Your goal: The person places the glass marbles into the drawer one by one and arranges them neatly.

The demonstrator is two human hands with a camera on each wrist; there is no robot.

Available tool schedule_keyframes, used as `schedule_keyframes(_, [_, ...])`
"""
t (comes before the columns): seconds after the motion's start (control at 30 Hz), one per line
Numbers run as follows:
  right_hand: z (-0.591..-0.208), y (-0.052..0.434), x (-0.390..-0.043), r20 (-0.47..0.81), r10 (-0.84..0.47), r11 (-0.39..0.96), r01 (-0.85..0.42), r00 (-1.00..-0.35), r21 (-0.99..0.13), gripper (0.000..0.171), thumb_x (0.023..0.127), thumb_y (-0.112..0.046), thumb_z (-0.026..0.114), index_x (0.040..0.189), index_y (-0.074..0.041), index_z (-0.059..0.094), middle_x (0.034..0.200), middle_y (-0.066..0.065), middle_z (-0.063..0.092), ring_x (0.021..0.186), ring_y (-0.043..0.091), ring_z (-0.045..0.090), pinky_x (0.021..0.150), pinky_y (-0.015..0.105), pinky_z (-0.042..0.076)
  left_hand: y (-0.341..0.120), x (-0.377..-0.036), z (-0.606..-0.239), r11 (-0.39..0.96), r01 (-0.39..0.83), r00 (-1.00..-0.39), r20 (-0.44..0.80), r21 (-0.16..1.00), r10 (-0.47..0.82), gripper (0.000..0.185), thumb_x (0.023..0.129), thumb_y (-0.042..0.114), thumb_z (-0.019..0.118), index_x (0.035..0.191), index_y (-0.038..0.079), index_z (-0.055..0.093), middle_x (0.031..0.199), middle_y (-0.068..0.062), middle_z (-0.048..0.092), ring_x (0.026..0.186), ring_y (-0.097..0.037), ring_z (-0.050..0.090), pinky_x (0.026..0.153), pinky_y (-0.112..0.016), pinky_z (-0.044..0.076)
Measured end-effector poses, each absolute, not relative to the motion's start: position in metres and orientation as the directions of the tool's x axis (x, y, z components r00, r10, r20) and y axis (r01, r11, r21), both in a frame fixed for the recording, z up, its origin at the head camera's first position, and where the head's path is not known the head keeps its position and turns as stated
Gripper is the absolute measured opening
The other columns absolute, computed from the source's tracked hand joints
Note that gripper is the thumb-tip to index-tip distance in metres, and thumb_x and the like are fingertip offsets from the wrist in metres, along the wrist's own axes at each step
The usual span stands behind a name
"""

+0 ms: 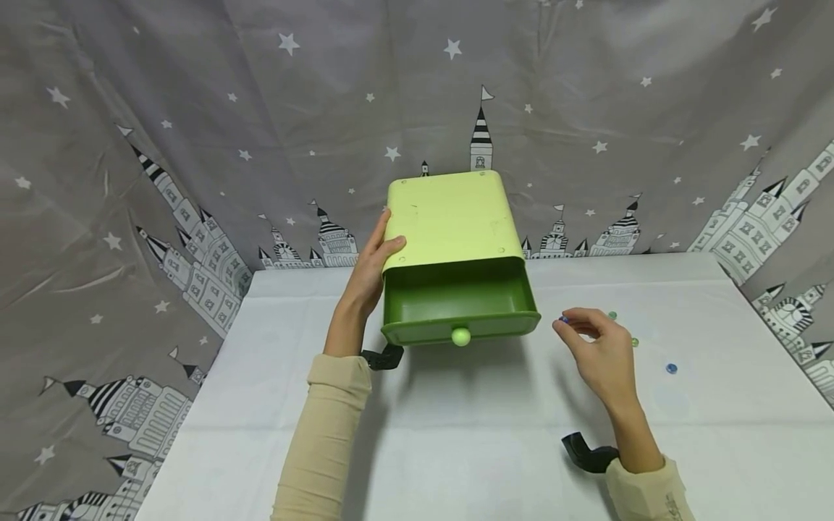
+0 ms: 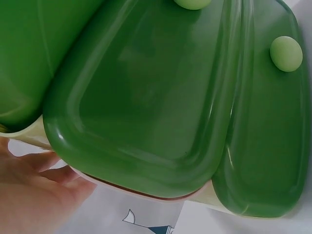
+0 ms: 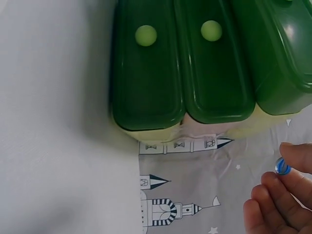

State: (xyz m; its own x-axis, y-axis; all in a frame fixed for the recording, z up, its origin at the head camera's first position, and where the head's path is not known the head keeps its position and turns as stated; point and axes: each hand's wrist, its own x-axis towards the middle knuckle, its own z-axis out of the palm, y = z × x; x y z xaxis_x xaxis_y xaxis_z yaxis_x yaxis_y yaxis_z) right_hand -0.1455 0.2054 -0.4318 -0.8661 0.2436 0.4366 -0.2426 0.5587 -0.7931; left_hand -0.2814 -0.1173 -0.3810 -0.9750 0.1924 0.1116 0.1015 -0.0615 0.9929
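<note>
A small drawer cabinet (image 1: 449,217) with a pale yellow-green shell stands on the white table. Its green top drawer (image 1: 461,300) is pulled out, and the part of its inside that shows holds nothing. Below it, two more drawers with round knobs are closed in the right wrist view, the middle drawer (image 3: 214,73) and the bottom drawer (image 3: 147,78). My left hand (image 1: 371,268) rests against the cabinet's left side, thumb near the top edge. To the right of the drawer, my right hand (image 1: 602,354) pinches a clear glass marble (image 3: 282,166) with blue swirls between thumb and fingertips.
Beyond my right hand lie a blue marble (image 1: 672,368) and two green marbles, one nearer (image 1: 635,342) and one farther (image 1: 612,315). A grey curtain (image 1: 391,87) printed with castles and stars hangs behind the table (image 1: 456,449) and at its sides.
</note>
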Motion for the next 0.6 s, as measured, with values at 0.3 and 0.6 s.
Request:
schedule_keyframes(0.3, [-0.419, 0.199, -0.151, 0.474, 0.242, 0.533, -0.292, -0.847, -0.794, 0.014, 0.087, -0.004, 0.074, 0.099, 0.004, 0.073, 0.094, 0.012, 0.071, 0.083, -0.002, 0.058, 0.075, 0.017, 0.046, -0.117, -0.282, -0.382, -0.057, 0.096, -0.974, 0.105, 0.994, 0.198, 0.072, 0.098, 0.032, 0.056, 0.158, 0.035, 0.017, 0.163, 0.010, 0.006, 0.147, -0.008, 0.003, 0.118, -0.038, 0.011])
schedule_keyframes(0.6, [-0.400, 0.186, -0.154, 0.550, 0.218, 0.485, -0.399, -0.807, -0.778, 0.014, 0.085, 0.001, 0.075, 0.097, 0.007, 0.072, 0.093, 0.013, 0.070, 0.083, -0.001, 0.059, 0.077, 0.015, 0.046, -0.118, -0.282, -0.380, -0.072, 0.088, -0.973, 0.102, 0.993, 0.205, 0.074, 0.099, 0.029, 0.056, 0.159, 0.033, 0.013, 0.164, 0.008, 0.003, 0.148, -0.010, 0.001, 0.118, -0.039, 0.013])
